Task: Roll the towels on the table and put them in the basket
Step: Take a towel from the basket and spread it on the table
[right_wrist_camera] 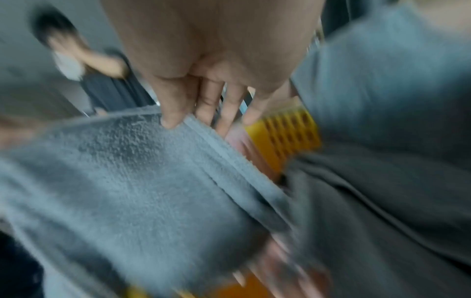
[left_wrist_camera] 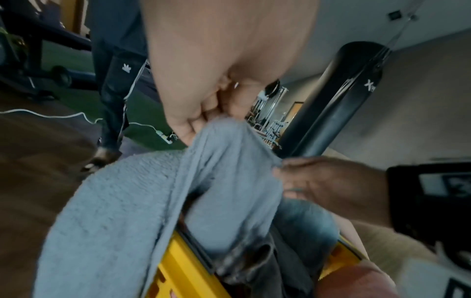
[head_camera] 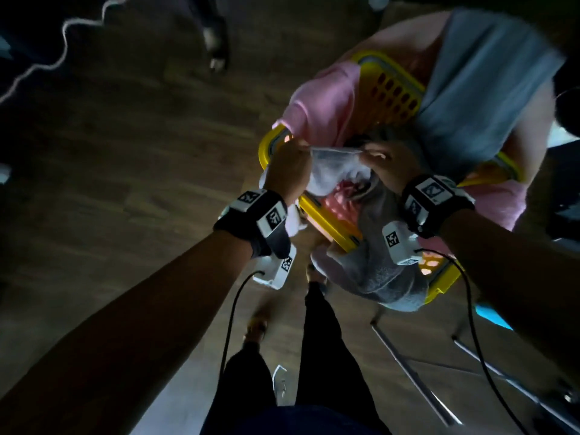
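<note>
A yellow slotted basket (head_camera: pixel 396 89) stands ahead of me, draped with a pink towel (head_camera: pixel 323 105), a light blue towel (head_camera: pixel 480 98) and a grey towel (head_camera: pixel 376 274) hanging over its near rim. Over the basket I hold a pale grey-blue towel (head_camera: pixel 332 169) by its top edge. My left hand (head_camera: pixel 290 164) pinches one corner of it (left_wrist_camera: pixel 219 121). My right hand (head_camera: pixel 387 163) pinches the other corner, thumb on the hem (right_wrist_camera: pixel 173 121), its other fingers loose. The cloth sags between my hands into the basket (left_wrist_camera: pixel 183 268).
The floor (head_camera: pixel 125 152) is dark wood with a white cable (head_camera: pixel 62 36) lying across it. Metal legs (head_camera: pixel 408 372) stand under the basket. A black punching bag (left_wrist_camera: pixel 331 96) hangs behind, and another person (right_wrist_camera: pixel 84 70) stands off to the side.
</note>
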Tool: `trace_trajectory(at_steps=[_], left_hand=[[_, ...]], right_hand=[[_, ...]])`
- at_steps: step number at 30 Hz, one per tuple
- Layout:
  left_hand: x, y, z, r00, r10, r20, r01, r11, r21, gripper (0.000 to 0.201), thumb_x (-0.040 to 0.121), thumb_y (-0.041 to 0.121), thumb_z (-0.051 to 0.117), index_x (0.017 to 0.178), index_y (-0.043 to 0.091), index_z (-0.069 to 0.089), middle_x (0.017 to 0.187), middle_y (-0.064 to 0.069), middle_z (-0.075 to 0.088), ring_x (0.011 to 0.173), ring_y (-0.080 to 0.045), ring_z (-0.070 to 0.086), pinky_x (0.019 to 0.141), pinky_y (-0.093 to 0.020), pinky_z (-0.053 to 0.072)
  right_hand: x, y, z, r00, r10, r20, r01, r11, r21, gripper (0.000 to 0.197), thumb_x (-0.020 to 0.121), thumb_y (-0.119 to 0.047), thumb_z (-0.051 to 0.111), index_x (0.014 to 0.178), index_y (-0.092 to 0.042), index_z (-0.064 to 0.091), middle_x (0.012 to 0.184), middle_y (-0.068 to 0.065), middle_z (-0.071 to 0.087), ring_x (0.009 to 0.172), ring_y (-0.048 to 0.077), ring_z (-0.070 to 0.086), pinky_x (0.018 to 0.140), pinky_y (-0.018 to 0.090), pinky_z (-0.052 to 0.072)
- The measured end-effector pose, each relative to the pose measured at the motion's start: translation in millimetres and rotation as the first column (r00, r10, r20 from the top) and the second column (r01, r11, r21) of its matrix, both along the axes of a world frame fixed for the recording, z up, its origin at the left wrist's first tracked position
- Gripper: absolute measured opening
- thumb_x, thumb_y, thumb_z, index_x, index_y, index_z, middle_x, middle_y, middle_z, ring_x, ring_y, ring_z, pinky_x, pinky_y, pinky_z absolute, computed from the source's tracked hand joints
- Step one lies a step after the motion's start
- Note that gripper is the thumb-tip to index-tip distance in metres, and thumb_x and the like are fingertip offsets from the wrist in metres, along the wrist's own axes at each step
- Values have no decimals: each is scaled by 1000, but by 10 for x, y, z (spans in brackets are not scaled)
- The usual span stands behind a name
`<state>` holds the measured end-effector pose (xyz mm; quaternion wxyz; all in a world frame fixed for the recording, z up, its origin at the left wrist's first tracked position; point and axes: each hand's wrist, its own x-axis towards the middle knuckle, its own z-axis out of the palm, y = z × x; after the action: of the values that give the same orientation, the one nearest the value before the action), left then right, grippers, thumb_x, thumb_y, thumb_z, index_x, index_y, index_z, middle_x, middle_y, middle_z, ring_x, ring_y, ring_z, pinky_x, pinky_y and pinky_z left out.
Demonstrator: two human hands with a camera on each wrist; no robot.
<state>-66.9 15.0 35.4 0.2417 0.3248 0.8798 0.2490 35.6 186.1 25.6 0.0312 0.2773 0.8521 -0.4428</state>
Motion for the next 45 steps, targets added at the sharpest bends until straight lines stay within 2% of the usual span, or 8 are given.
trace_trajectory(at_steps=[4, 7, 14, 18, 25, 31, 40, 45], left_hand=[[-56, -311, 642, 965, 174, 195, -240, 886, 396, 18, 92, 22, 48, 93, 13, 64, 92, -9, 61, 81, -3, 53, 77, -24, 41], [-56, -537, 1230, 969, 17, 245, -157, 809, 566, 9, 90, 31, 61, 92, 23, 65, 85, 5, 65, 67, 13, 53, 77, -17, 42], [243, -1035, 2962, 992, -123, -35, 110, 691, 714, 32, 95, 31, 53, 76, 8, 65, 58, 3, 51, 54, -4, 42, 54, -26, 33], [407, -1210, 3919, 939, -265, -220, 334, 545, 769, 41, 91, 39, 54, 72, 4, 65, 66, -2, 55, 65, -3, 45, 63, -27, 37], [666, -1404, 5236, 887, -321, -331, 448, 427, 786, 39, 91, 20, 64, 55, 12, 51, 55, -2, 41, 51, -11, 37, 52, -24, 27], [957, -1754, 4787, 839, -486, -246, 485, 461, 743, 30, 92, 29, 62, 81, 3, 71, 81, -15, 67, 67, -25, 57, 71, -28, 40], [1521, -2129, 2833, 871, -490, -40, 396, 651, 648, 23, 85, 35, 65, 62, 32, 69, 56, 18, 61, 58, 13, 50, 61, -20, 38], [1771, -2376, 2475, 770, -581, 263, 344, 726, 595, 19, 93, 18, 61, 105, 7, 70, 86, 6, 73, 72, 13, 60, 72, -7, 45]], right_hand=[[-71, -400, 997, 974, -42, -222, 60, 995, 76, 19, 90, -23, 57, 77, -10, 62, 56, -17, 53, 56, -9, 46, 60, 8, 32], [-33, -719, 1699, 920, -95, -381, 174, 968, 178, 26, 92, -25, 51, 78, -6, 61, 71, -2, 54, 72, 5, 47, 67, 23, 35], [652, -1569, 3400, 856, -117, -504, 328, 876, 354, 21, 91, -25, 58, 71, -22, 60, 58, -10, 46, 52, -5, 42, 56, 22, 34], [1018, -1860, 4252, 801, -102, -589, 419, 799, 431, 30, 80, -50, 60, 74, -21, 68, 67, -2, 58, 66, 5, 52, 60, 23, 41], [1448, -2094, 5515, 732, -89, -675, 542, 676, 499, 20, 88, -33, 61, 88, -18, 74, 82, 0, 71, 82, 10, 63, 74, 26, 47], [1873, -2563, 4994, 719, -105, -688, 468, 804, 366, 27, 90, -24, 60, 65, -15, 60, 60, -6, 53, 61, 8, 46, 64, 29, 37], [2179, -3105, 2740, 798, -275, -537, 373, 924, 81, 33, 91, -36, 61, 59, -35, 62, 55, -20, 52, 57, -6, 43, 60, 23, 33], [2340, -3141, 2521, 802, -298, -518, 329, 944, -34, 22, 85, -24, 69, 63, -29, 68, 61, -15, 62, 63, -8, 53, 64, 15, 42]])
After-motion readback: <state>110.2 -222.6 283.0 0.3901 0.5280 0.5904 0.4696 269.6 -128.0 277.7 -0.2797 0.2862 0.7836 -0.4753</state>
